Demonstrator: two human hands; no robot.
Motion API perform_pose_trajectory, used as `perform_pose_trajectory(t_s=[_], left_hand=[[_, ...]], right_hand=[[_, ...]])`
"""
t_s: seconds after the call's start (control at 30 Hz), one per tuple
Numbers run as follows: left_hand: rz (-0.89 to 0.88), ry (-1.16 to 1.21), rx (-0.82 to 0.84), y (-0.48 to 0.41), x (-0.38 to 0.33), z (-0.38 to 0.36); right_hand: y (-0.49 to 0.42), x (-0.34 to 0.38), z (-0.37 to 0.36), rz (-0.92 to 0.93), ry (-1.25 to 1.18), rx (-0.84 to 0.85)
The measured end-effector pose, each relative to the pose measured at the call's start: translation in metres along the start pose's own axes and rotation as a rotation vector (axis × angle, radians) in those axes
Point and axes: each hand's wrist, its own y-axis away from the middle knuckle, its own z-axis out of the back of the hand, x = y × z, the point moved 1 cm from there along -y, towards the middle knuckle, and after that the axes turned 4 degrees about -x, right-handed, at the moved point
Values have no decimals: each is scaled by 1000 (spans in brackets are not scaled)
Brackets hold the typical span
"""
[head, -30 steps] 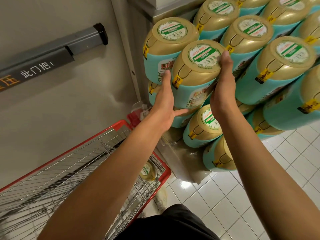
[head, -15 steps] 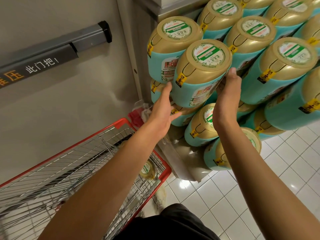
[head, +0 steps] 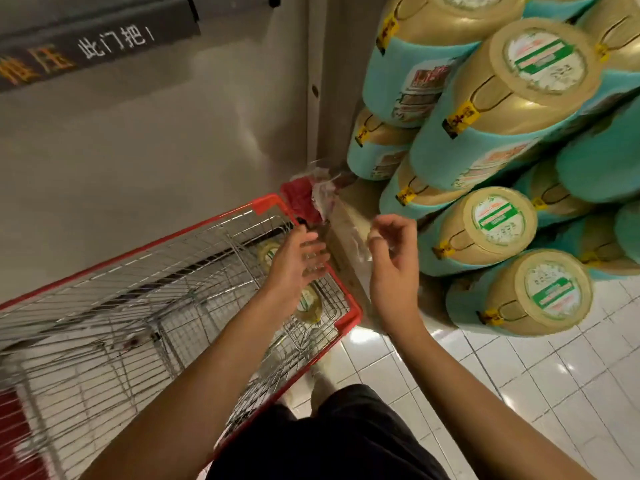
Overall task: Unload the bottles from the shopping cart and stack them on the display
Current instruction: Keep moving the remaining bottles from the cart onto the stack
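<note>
Left hand (head: 294, 263) over cart (head: 268, 202), right hand (head: 393, 268) beside it: both loose-fingered, empty. Bottle (head: 308, 304) in cart; bottle stack (head: 502, 109) right of cart.

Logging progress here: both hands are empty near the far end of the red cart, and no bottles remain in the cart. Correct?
Only the last part is wrong. The head view shows a bottle lying in the cart beneath the left hand. The left and the right hand are indeed empty near its far end.
</note>
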Motion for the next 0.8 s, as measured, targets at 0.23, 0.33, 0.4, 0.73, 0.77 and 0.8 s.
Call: perform_pose_trajectory(t_s=[0.23, 0.33, 0.4, 0.73, 0.77, 0.8], left_hand=[[175, 148, -139, -35, 63, 45], [260, 229, -187, -53, 97, 47], [327, 258, -244, -67, 116, 44], [479, 315, -438, -145, 210, 43], [501, 318, -464, -151, 218, 44], [523, 331, -491, -158, 228, 45]], right_hand=[[8, -80, -70, -200, 264, 407], [6, -117, -95, -312, 382, 535], [5, -145, -112, -330, 481, 629], [0, -283, -168, -435, 812, 764], [2, -293, -173, -444, 835, 755], [5, -304, -176, -451, 856, 747]])
